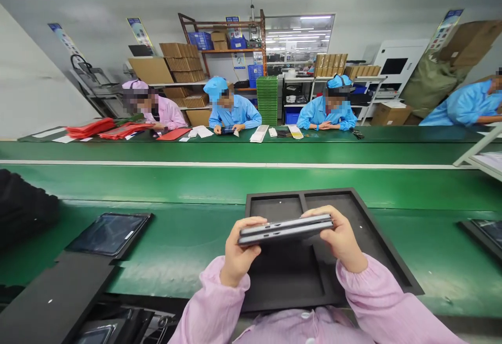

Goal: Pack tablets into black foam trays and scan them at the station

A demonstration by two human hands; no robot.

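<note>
I hold a thin grey tablet (pixel 285 229) edge-on between both hands, just above a black foam tray (pixel 376 239) with recessed compartments. My left hand (pixel 236 252) grips the tablet's left end, fingers curled over its top edge. At the right end, my right hand (pixel 340 239) is wrapped round it the same way. Both sleeves are pink. The tablet's screen face is turned away and I cannot see it.
Another tablet in a black tray (pixel 109 234) lies to the left on the green bench; a third tray (pixel 484 231) sits at the right edge. A green conveyor belt (pixel 251 153) runs across. Several people in blue and pink coats sit at the far side.
</note>
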